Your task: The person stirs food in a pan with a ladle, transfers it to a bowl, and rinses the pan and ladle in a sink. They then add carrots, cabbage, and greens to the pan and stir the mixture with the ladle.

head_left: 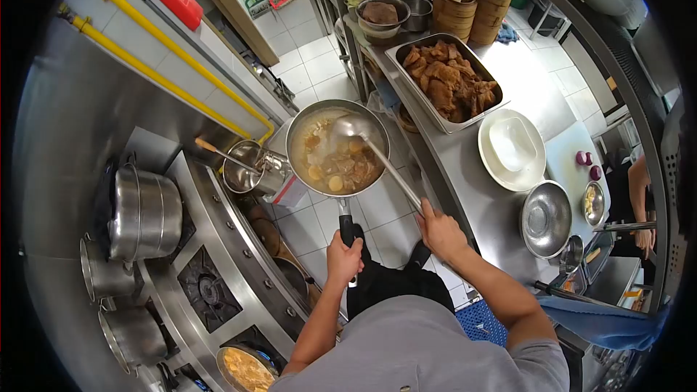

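Head view: clamping left hand (343,256) around the handle (345,223), wrapping right hand (441,232) about the ladle (392,171), holding the pan (291,147) over the floor (381,208) between stove (234,226) and counter (465,174). Calling, seemingly, for a level pan, a firm wrist and slow, low ladle strokes through the broth (317,144).

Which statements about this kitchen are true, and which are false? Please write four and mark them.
1. The left hand grips the black handle of a round metal pan. True.
2. The right hand holds a wooden spatula. False: the right hand holds a long silver metal ladle.
3. The rectangular steel tray of brown meat is on the stove. False: the rectangular steel tray is on the steel counter.
4. Stacked round bamboo steamers stand near the tray. True.
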### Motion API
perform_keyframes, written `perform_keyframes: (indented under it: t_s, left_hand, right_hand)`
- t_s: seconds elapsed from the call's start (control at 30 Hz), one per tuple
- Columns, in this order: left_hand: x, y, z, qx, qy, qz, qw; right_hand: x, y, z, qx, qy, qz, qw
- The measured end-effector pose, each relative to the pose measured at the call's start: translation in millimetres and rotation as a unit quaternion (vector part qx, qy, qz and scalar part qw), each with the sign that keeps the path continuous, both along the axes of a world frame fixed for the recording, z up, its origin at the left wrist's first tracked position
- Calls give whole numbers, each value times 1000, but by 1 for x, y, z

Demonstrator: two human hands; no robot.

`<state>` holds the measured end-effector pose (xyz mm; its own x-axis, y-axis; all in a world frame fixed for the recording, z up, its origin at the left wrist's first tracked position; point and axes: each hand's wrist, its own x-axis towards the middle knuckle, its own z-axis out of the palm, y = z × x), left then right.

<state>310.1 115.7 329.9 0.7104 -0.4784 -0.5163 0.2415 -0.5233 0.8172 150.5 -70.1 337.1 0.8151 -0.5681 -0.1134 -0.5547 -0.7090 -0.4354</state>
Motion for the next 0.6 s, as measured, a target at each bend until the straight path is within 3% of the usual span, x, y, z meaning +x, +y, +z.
perform_keyframes:
  t_s: [0.07,0.17,0.27,0.37,0.4,0.53,0.6]
  left_hand:
    - [-7,-6,-4,14,-23,9,1000]
    - [-7,-15,2,21,-52,-14,998]
    - [-6,-16,-11,14,-76,-45,996]
    - [2,-9,-19,6,-95,-59,994]
    - [7,-5,-20,13,-87,-72,993]
    - [35,1,-14,-10,-18,-83,996]
    - [46,-2,-11,-24,24,-76,997]
  right_hand:
    - [5,2,-8,7,-5,-30,1000]
    - [-17,41,-9,184,-25,-99,978]
    - [-8,68,55,545,-20,-224,808]
    - [0,73,63,750,-131,-281,584]
    - [4,72,62,767,-146,-286,556]
    - [16,83,78,613,-96,-222,752]
    - [16,90,101,469,-38,-178,864]
